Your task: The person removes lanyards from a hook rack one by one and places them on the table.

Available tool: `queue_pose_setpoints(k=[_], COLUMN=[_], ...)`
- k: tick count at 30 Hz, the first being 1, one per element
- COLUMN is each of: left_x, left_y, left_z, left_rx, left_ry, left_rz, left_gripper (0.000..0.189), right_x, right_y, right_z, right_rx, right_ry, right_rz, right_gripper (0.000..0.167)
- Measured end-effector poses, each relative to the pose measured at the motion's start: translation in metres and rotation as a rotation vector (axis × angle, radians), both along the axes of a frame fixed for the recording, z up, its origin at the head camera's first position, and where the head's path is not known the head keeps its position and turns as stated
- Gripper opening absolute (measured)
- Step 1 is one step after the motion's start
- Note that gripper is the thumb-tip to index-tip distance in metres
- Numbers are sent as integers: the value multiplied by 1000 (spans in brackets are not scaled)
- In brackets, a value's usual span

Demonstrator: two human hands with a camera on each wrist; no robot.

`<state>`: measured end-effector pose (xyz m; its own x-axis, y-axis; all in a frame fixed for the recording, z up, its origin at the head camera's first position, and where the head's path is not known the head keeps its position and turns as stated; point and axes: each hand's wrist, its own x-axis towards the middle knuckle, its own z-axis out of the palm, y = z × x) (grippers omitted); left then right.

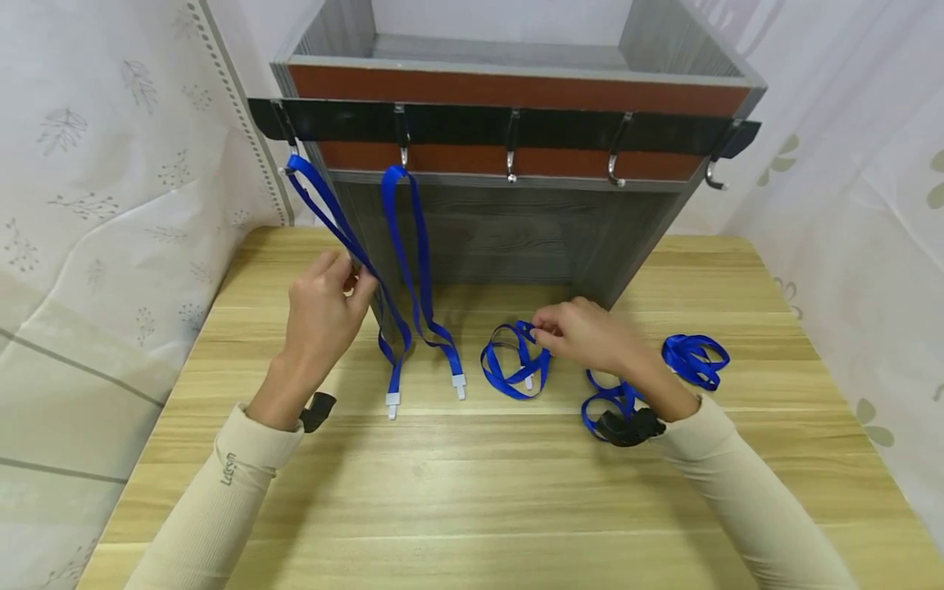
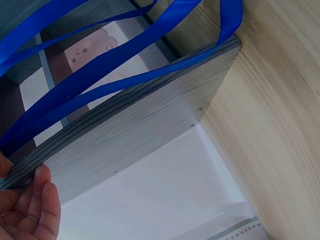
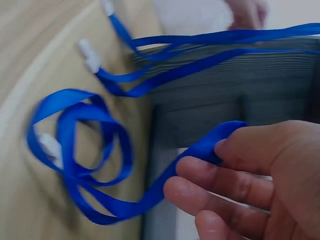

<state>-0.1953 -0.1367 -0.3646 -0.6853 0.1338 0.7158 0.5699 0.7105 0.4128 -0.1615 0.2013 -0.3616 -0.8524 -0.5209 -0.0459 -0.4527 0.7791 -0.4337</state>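
My left hand grips the front edge of the grey wooden stand's left side panel, thumb on one side and fingers on the other. Right in front of it hangs a blue lanyard from the far left hook; a second lanyard hangs from the hook beside it. Both end in white clips. With thumb and index finger, my right hand pinches the strap of a third blue lanyard. The rest of that lanyard lies looped on the table, its white clip among the loops.
Two more coiled blue lanyards lie on the right: one towards the edge, another partly hidden under my right wrist. A black rail with several metal hooks crosses the stand. Patterned white cloth surrounds the wooden table.
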Motion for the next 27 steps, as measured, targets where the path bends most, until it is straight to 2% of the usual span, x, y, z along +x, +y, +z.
queue_pose_setpoints(k=[5, 8, 12, 15, 20, 23, 27], left_x=[0, 0, 0, 0, 0, 1, 1], left_y=[0, 0, -1, -1, -1, -1, -1], left_z=[0, 0, 0, 1, 1, 1, 1], left_rx=[-1, -5, -5, -1, 4, 4, -1], left_ry=[-4, -1, -3, -3, -2, -4, -14], left_rz=[-9, -11, -10, -10, -12, -14, -12], left_gripper=[23, 23, 23, 23, 23, 23, 24], right_x=[-6, -5, -1, 2, 5, 6, 5], right_y=[-7, -10, -11, -11, -12, -12, -12], right_z=[-28, -44, -60, -67, -72, -70, -63], right_rx=[90, 178, 330, 431, 495, 468, 413], right_ry=[115, 239, 425, 512, 512, 494, 482], right_rz=[87, 185, 319, 388, 428, 412, 363], right_gripper=[20, 20, 12, 19, 22, 24, 36])
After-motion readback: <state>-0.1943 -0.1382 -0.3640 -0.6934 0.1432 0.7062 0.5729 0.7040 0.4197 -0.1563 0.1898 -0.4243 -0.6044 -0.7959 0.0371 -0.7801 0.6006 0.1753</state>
